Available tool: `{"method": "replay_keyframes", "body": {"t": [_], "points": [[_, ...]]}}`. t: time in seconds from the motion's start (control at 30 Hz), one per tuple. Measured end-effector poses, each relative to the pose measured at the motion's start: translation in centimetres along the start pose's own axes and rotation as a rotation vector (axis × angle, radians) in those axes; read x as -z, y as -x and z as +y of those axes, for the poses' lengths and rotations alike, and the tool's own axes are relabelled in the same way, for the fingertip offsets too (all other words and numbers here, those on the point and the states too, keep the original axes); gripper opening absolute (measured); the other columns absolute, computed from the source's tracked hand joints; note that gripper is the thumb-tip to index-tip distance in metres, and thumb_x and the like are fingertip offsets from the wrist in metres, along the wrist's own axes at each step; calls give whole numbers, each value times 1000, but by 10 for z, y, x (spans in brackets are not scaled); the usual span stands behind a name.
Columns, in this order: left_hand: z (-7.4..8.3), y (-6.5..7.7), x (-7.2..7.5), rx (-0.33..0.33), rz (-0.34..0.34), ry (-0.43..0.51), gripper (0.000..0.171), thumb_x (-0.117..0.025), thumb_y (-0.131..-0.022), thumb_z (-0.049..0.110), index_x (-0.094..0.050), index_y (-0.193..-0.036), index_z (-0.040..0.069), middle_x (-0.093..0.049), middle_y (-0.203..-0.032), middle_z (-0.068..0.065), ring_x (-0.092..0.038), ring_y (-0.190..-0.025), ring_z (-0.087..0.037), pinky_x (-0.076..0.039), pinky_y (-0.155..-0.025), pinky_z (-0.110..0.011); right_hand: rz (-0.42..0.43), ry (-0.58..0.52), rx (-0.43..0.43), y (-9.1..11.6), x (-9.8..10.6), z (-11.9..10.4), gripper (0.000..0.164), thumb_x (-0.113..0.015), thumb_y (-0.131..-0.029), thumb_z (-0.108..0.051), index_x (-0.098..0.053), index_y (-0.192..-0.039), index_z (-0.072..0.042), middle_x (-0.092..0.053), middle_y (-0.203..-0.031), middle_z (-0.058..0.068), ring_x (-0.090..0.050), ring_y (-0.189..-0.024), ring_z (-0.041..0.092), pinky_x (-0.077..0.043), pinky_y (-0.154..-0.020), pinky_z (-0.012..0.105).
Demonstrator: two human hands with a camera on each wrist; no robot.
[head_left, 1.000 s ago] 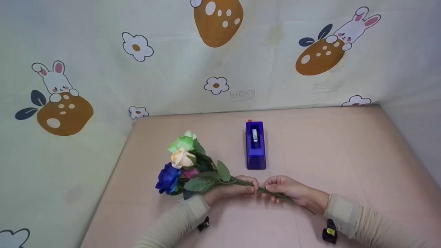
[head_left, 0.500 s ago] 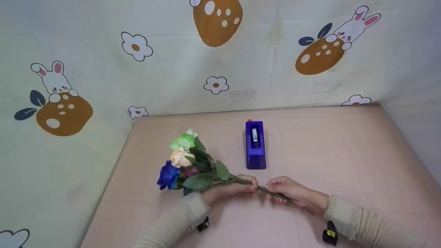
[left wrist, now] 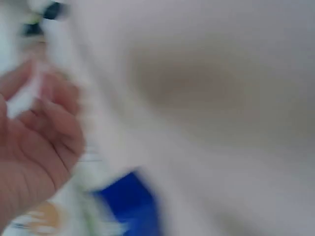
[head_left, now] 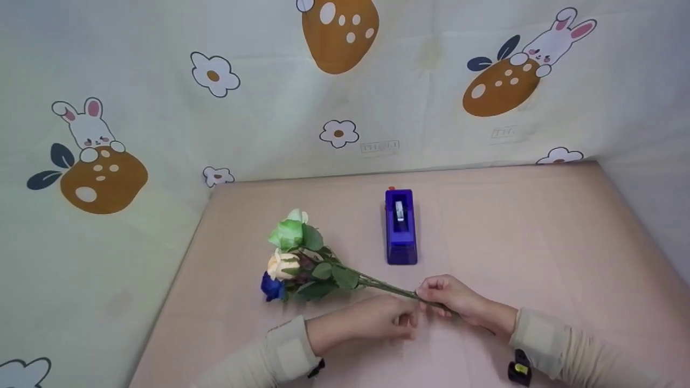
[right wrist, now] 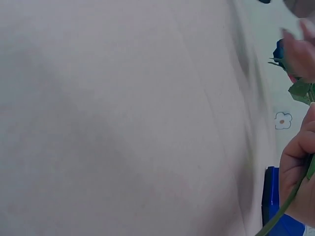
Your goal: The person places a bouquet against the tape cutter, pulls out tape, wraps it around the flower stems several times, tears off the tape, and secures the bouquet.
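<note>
My right hand grips the lower stems of a bunch of artificial roses, with the stem ends coming out below it. To the left lie the blooms: a green rose, a cream rose and a blue rose, among green leaves. My left hand is just in front of the stems, apart from them, its fingers loosely bent and holding nothing that shows. It looks blurred in the left wrist view. In the right wrist view a green stem runs across my right palm.
A blue tape dispenser stands on the pink-covered table, behind the hands. Pale cloth printed with rabbits and flowers hangs at the back and left.
My left hand has let go of the stems and come down toward the front. The blooms have turned and shifted slightly right. My right hand has stayed on the stems.
</note>
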State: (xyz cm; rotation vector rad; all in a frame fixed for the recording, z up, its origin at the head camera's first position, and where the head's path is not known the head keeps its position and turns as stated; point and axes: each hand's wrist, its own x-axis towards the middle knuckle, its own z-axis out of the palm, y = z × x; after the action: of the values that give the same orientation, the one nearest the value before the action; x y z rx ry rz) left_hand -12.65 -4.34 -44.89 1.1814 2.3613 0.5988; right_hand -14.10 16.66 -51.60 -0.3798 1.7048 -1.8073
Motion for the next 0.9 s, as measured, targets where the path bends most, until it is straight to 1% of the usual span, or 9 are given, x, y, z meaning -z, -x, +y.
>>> {"method": "replay_keyframes", "body": {"t": [0.13,0.2,0.27,0.37,0.43,0.53,0.63,0.7,0.9], "points": [[17,-4,26,60,280,-429,8,-62,-86,17,-66,-91,12,-64,-81,4,-58,-73,-6,-44,-65,-16,25,16,5,0,-1,-1,17,-55,-91,-14,-60,-81,-2,-64,-70,-5,-41,-44,-1,-32,-42,14],[15,-9,31,144,303,-575,11,-60,-88,21,-67,-87,12,-64,-78,2,-59,-71,-10,-45,-64,-21,40,18,8,0,-2,-2,23,-56,-91,-14,-57,-82,6,-64,-70,-4,-42,-44,-1,-32,-42,14],[10,-13,33,219,219,-649,20,-57,-90,28,-67,-84,12,-64,-75,1,-59,-68,-13,-44,-64,-23,54,37,13,0,-4,-3,30,-56,-91,-15,-53,-85,14,-64,-70,-4,-43,-44,-1,-33,-42,14],[4,-18,31,303,18,-644,30,-49,-93,34,-67,-81,13,-63,-72,0,-56,-64,-14,-43,-61,-25,59,71,34,0,-7,-3,38,-56,-91,-16,-48,-91,21,-64,-71,-4,-43,-45,-1,-33,-42,14],[0,-20,29,314,-82,-595,28,-49,-93,33,-67,-83,13,-64,-73,0,-54,-62,-13,-43,-59,-25,64,99,44,0,-8,-3,39,-55,-92,-16,-47,-92,22,-64,-71,-5,-43,-45,-1,-33,-42,14],[-7,-21,28,303,-130,-477,23,-52,-93,27,-67,-88,12,-64,-77,0,-48,-60,-12,-43,-57,-25,74,133,43,0,-8,-3,39,-55,-92,-17,-49,-93,22,-64,-72,-4,-44,-46,0,-35,-43,14],[-13,-21,27,258,-82,-375,17,-56,-90,23,-69,-90,11,-67,-82,0,-50,-64,-11,-43,-60,-22,82,150,11,-2,-7,-4,36,-57,-91,-18,-52,-93,18,-64,-72,-1,-46,-46,1,-38,-44,15],[-18,-20,25,206,-26,-369,15,-59,-88,22,-70,-89,12,-68,-82,1,-55,-67,-10,-44,-63,-21,60,132,-14,-3,-5,-5,34,-56,-91,-19,-54,-94,14,-65,-74,2,-49,-47,2,-41,-44,16],[-30,-15,18,16,162,-554,11,-66,-81,25,-69,-84,16,-62,-71,1,-56,-64,-12,-40,-60,-22,-166,23,-76,-5,9,-6,47,-37,-99,-30,-47,-117,12,-67,-85,8,-55,-55,5,-46,-49,19]]}}
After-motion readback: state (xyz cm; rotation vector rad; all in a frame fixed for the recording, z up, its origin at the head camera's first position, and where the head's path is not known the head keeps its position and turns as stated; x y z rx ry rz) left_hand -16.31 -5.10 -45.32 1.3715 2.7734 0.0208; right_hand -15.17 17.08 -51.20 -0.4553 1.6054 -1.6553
